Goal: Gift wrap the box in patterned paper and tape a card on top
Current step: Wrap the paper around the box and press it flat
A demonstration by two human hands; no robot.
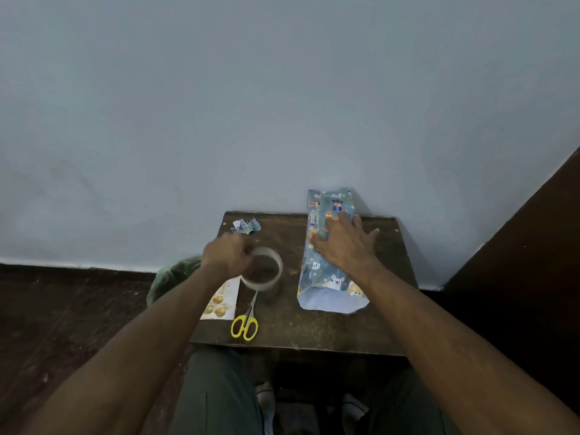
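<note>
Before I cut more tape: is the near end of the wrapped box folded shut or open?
Open. The wrapped box's near paper end sticks out flat, unfolded and untaped.

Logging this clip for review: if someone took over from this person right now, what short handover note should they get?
Left hand grips the tape roll above the table.
Right hand rests flat on the wrapped box, holding the paper down.
Done: patterned paper is around the box's length. Its near end stands open and unfolded; the far end also looks unfinished.
Card lies at the table's left edge, scissors beside it, paper scraps at the back.
Left: tape the seam, fold and tape the ends, tape the card on top.
</note>
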